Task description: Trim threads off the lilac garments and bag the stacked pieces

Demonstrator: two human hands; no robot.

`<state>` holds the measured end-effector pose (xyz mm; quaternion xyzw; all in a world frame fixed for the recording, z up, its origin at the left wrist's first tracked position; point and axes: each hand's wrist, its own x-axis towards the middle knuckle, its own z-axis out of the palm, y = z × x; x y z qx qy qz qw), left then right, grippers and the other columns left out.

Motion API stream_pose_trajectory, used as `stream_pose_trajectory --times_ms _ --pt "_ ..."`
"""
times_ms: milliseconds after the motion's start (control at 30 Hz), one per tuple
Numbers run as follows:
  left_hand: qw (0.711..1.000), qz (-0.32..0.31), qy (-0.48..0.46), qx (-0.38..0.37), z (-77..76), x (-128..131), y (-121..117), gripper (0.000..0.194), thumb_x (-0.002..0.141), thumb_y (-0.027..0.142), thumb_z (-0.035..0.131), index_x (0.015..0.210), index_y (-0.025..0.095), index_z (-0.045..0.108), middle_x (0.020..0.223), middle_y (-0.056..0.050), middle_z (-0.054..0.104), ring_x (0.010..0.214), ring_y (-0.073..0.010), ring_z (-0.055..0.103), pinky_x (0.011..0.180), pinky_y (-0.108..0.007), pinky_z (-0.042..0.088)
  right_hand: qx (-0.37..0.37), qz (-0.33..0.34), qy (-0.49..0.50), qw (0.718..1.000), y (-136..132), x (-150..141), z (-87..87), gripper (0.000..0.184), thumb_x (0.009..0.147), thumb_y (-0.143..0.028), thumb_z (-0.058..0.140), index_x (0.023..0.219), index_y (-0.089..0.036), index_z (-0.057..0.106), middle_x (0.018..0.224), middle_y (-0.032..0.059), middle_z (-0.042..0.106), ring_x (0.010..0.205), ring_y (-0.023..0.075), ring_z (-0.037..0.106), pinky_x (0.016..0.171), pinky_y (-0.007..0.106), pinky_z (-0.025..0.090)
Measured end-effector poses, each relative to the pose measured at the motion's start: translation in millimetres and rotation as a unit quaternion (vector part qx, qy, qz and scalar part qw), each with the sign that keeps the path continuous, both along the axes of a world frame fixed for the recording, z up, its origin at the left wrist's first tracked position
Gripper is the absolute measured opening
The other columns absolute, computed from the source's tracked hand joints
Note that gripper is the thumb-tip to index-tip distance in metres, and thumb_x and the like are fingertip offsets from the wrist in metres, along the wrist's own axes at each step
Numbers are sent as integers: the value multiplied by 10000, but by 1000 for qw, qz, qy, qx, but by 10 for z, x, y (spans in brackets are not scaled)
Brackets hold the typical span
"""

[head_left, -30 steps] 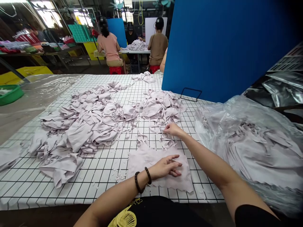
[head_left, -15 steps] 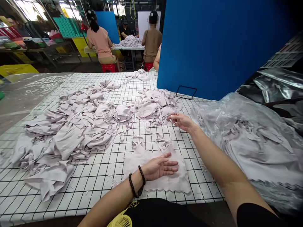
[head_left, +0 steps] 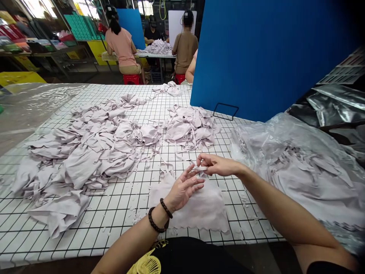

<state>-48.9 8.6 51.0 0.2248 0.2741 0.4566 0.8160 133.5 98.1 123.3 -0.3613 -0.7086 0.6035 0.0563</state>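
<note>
A pale lilac camisole with a scalloped hem lies flat on the checked table in front of me, its straps pointing away. My right hand is closed in a pinch over its right shoulder strap, just above the camisole's top edge. Over the camisole's middle, my left hand is open with fingers spread, its fingertips close to the strap; whether they touch it I cannot tell. The left strap lies loose on the table.
A large heap of crumpled lilac garments covers the left side, with a smaller pile ahead. On the right is a clear plastic bag of stacked garments. A blue board stands behind. Several co-workers sit farther off.
My right hand has come back toward me from near the small pile to the camisole's strap. My left hand has lifted slightly and moved toward it, fingers spreading.
</note>
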Motion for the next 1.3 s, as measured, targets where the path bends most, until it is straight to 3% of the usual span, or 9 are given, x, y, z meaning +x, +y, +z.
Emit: stream_pose_trajectory --times_ms 100,233,400,500,567,700,800,1067,1300 --pt "995 4 101 25 -2 -25 40 393 776 311 698 1126 156 612 1113 -111 620 821 -139 634 813 -297 485 53 33 -64 996 -64 -55 -4 273 710 -107 484 971 -189 487 627 -55 488 501 71 356 456 194 251" --pt "983 0 181 31 -67 -26 27 368 718 400 730 909 91 674 876 -98 674 700 -125 614 705 -264 483 107 68 -115 985 -103 -103 -19 259 720 -152 528 977 -187 524 632 -50 501 513 79 364 464 200 255" --pt "967 6 251 46 -154 -23 -34 397 692 467 720 857 108 686 749 -54 673 677 -133 598 703 -270 479 171 69 -148 972 -179 -126 -118 325 764 -467 607 921 -187 660 700 2 594 622 123 482 537 224 317" --pt "947 -19 314 67 -219 -38 -74 385 728 498 668 822 125 671 757 -54 670 664 -149 589 667 -285 479 167 55 -161 971 -244 -94 -231 378 768 -532 588 842 -179 701 727 28 651 662 148 531 582 243 351" --pt "911 -34 393 119 -260 -52 -114 356 779 494 611 810 142 658 752 -55 657 654 -160 572 646 -299 464 163 47 -159 973 -298 -58 -308 360 763 -517 600 809 -176 708 734 35 669 680 159 554 599 248 367" --pt "784 8 536 313 -348 -43 -223 209 836 379 565 864 187 641 868 -70 603 864 -218 535 814 -367 420 157 -1 -145 977 -431 -8 -449 242 785 -397 589 802 -186 707 780 34 691 729 171 595 630 246 396" --pt "741 28 567 359 -436 8 -284 204 793 313 622 965 203 611 952 -75 545 944 -241 488 867 -400 390 181 -42 -162 969 -527 -16 -545 207 791 -333 565 785 -179 703 758 41 690 733 179 606 637 250 404" --pt "700 27 612 366 -562 58 -275 122 802 291 607 848 179 618 898 -77 512 882 -227 479 781 -369 413 211 -40 -182 959 -602 -50 -688 196 770 -295 553 815 -191 713 758 32 690 723 177 604 623 247 395" --pt "718 42 597 355 -594 63 -266 124 796 289 607 817 176 652 886 -77 512 887 -228 475 794 -373 407 201 -29 -174 964 -601 -35 -699 216 769 -311 549 812 -177 714 705 30 672 649 158 578 590 243 379"
